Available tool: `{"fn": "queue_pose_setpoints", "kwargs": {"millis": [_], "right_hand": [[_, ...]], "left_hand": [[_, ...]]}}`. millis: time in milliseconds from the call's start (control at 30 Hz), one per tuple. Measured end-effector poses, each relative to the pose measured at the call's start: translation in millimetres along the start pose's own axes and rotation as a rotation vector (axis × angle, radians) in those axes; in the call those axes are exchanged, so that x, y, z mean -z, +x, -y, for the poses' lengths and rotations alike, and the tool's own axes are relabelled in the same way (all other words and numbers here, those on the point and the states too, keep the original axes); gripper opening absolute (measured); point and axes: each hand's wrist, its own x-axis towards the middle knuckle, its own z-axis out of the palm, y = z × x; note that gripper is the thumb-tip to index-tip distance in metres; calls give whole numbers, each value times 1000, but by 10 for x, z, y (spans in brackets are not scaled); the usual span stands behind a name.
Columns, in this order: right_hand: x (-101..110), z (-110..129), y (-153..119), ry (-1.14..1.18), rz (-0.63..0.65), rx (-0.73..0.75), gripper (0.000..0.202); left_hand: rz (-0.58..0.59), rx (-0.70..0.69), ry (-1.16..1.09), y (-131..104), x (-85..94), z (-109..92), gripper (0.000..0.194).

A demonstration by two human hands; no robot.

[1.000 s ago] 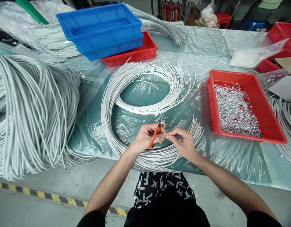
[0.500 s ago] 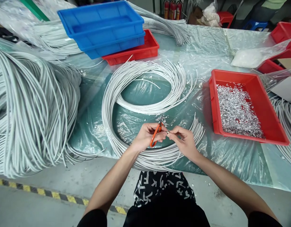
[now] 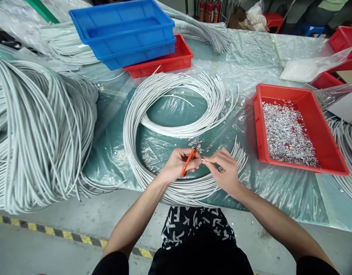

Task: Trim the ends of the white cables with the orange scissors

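Orange-handled cutters [image 3: 189,163] are in my left hand [image 3: 178,164], their dark tip pointing away from me. My right hand [image 3: 225,170] is closed, its thumb and forefinger pinched on the end of a thin white cable [image 3: 202,159] that also reaches my left fingertips. Both hands are above the near part of a large bundle of coiled white cables [image 3: 130,133]. The cut ends of the bundle [image 3: 241,154] fan out just right of my right hand. Small clippings [image 3: 196,143] lie on the table beyond the cutters.
A red tray [image 3: 260,143] of small silvery pieces [image 3: 289,133] stands at the right. Stacked blue trays [image 3: 130,42] rest over a red one [image 3: 184,57] at the back. A big heap of grey-white cables [image 3: 44,133] covers the left side. The table's edge runs below my forearms.
My right hand's fingers have shifted, now more stretched toward the cable end, and the back of the hand is turned up more. My left hand with the cutters has hardly moved.
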Motion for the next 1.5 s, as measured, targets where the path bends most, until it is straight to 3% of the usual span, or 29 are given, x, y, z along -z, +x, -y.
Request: {"fn": "queue_pose_setpoints", "kwargs": {"millis": [233, 767, 1100, 1500], "right_hand": [[-12, 15, 7, -76, -5, 30, 11], [-6, 23, 9, 127, 38, -184, 9], [-2, 15, 1, 23, 21, -129, 9], [8, 10, 4, -200, 10, 12, 11]], "left_hand": [[38, -11, 30, -24, 15, -2, 14], [-23, -16, 31, -18, -9, -37, 16], [-94, -33, 48, -9, -51, -22, 26], [-83, -12, 62, 4, -47, -41, 22]]}}
